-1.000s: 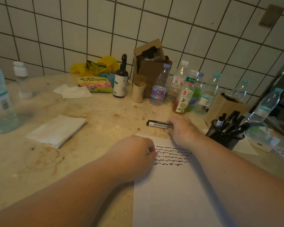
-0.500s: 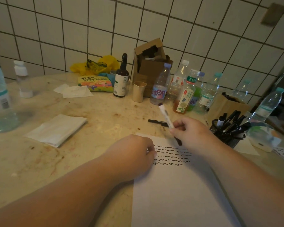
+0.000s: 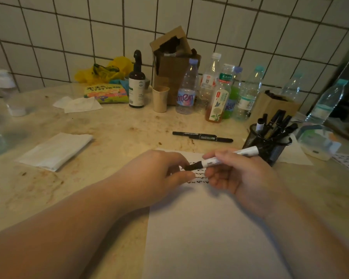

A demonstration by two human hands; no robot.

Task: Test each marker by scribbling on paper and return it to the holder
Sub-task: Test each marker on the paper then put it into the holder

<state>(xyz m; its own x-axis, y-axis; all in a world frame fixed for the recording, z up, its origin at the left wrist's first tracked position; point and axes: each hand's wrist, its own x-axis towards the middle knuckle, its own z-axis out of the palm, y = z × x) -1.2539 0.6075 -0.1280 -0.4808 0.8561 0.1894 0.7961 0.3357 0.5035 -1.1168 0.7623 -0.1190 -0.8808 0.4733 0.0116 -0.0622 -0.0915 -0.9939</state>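
A clear water bottle (image 3: pixel 186 91) has a label with large letters "men".

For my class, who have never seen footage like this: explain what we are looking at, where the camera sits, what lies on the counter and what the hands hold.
There is no machine here: these are a person's two bare hands, filmed by a wide-angle camera worn on the head, looking forward and down. The right hand holds a white-barrelled marker, and the left hand pinches its dark end, which looks like the cap. Under them lies a sheet of paper with rows of black scribbles. Two black markers lie on the counter beyond the paper, and a black mesh holder at the right stands full of more markers. Along the tiled wall stand plastic bottles, a brown pump bottle and a cardboard box. A folded tissue lies at the left.
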